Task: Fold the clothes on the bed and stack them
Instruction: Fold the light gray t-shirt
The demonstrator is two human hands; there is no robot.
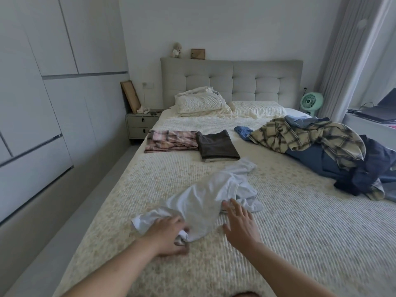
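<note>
- Left hand (169, 235), arm stretched forward, grips the near edge of the white T-shirt (205, 200).
- Right hand (240, 221), fingers spread, reaches over the T-shirt's right side.

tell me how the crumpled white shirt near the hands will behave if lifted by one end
The white shirt is probably floppy: it lies rumpled and bunches where the left hand grips it. Likely light, since the fabric looks thin. Lifted, it should drape and drag across the bedspread.
</note>
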